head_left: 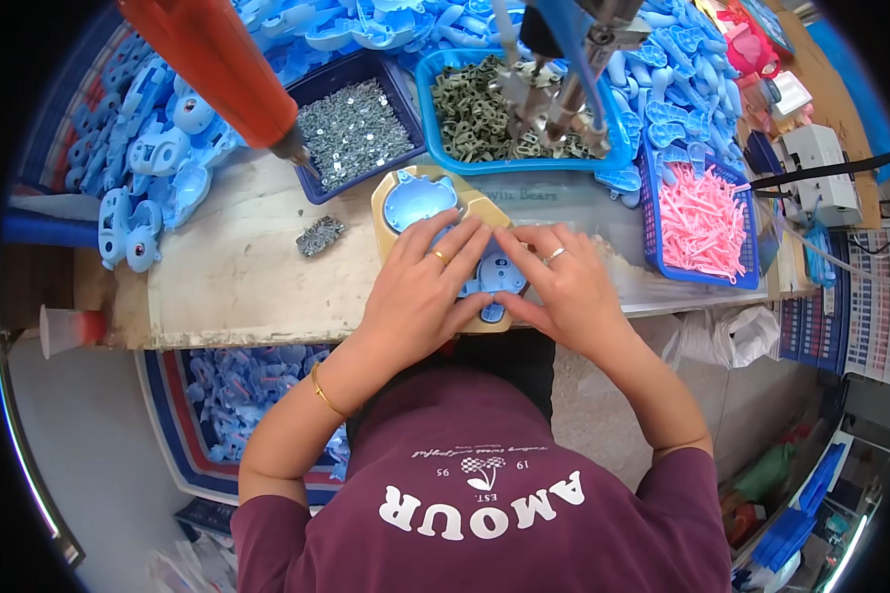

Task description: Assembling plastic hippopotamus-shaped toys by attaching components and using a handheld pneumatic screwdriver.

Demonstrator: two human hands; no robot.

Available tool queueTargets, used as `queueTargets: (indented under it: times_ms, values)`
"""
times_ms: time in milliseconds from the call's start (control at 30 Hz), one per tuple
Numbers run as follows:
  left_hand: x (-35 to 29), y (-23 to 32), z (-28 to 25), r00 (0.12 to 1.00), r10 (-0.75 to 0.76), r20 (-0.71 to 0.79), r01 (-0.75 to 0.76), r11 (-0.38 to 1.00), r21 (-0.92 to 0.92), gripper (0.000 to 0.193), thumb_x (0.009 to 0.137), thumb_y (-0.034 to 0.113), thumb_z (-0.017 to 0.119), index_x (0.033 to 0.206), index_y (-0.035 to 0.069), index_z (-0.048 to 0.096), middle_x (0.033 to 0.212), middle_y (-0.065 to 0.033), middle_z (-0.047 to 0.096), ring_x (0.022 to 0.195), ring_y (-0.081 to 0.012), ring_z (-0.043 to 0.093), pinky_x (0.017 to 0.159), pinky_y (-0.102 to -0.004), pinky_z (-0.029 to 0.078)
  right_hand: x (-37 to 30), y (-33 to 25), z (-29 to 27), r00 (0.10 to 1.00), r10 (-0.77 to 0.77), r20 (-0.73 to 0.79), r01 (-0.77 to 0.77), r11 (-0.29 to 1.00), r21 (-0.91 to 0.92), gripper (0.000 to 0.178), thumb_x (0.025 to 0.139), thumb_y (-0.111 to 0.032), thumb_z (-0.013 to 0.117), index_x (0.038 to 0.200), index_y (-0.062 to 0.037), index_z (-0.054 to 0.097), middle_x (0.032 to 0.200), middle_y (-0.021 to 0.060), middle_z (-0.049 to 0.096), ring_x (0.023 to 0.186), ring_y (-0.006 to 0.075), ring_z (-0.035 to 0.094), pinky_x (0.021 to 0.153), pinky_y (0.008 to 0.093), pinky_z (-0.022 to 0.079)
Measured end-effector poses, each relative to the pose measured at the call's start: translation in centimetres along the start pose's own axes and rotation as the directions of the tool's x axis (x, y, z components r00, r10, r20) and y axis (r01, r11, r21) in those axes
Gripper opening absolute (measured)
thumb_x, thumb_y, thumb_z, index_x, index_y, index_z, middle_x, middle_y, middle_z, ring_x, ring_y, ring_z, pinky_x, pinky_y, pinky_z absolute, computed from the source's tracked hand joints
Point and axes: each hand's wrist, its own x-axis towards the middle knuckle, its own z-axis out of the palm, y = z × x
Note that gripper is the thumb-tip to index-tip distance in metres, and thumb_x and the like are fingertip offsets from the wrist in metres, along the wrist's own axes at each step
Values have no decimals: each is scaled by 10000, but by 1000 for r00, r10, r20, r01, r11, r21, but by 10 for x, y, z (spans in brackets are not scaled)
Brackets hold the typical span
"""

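A tan fixture block [492,208] lies at the table's near edge, with a rounded light-blue plastic shell [415,203] in its upper hollow. Lower in the block sits a light-blue animal-shaped plastic toy part [501,271], partly covered by my fingers. My left hand [420,282] reaches over it from the left, fingers bent and thumb against its lower edge. From the other side my right hand [569,287] presses on it with index finger and thumb. Both hands are closed about this part. Above them, an orange-red power screwdriver [218,69] hangs at the left.
A dark-blue tray [408,99] of small screws and a bright-blue tray [534,164] of grey-green metal clips stand behind. A metal tool head [564,109] hangs over the clips. Right is a basket [707,277] of pink sticks. Blue parts [168,148] pile up left; a screw clump [321,237] lies nearer.
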Motion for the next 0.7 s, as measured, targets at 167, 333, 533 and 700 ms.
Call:
queueTargets:
  times_ms: [167, 333, 533, 700]
  values:
    - [-2, -2, 1, 1000, 11, 2, -11, 999, 53, 720, 803, 281, 779, 1427, 31, 524, 1479, -103, 521, 1329, -347, 480, 1086, -474, 415, -1, 5, 2, 1000, -16, 10, 15, 996, 89, 687, 754, -228, 818, 1379, -59, 585, 1177, 80, 621, 1039, 283, 576, 831, 404, 459]
    - [0, -2, 0, 1000, 21, 15, -22, 998, 60, 724, 806, 295, 772, 1436, 39, 522, 1485, -98, 518, 1337, -340, 476, 1091, -473, 410, -4, -6, 3, 999, 51, -5, -52, 999, -6, 709, 757, -241, 819, 1399, -73, 571, 1168, 61, 626, 1013, 275, 582, 815, 399, 440]
    - [1, -3, -1, 999, 32, 21, -33, 996, 82, 731, 804, 303, 771, 1441, 45, 522, 1491, -100, 516, 1352, -341, 468, 1102, -472, 404, -5, -10, 0, 997, 76, 8, -74, 993, -92, 690, 772, -256, 812, 1397, -84, 575, 1163, 44, 635, 1011, 239, 590, 798, 390, 395]
    - [-1, -6, 1, 999, 42, 6, -43, 998, 46, 723, 810, 308, 769, 1443, 57, 526, 1504, -95, 511, 1367, -339, 464, 1105, -475, 401, -3, -8, 0, 998, 64, 22, -62, 996, -71, 685, 774, -270, 812, 1392, -85, 580, 1159, 46, 638, 1012, 235, 589, 796, 397, 398]
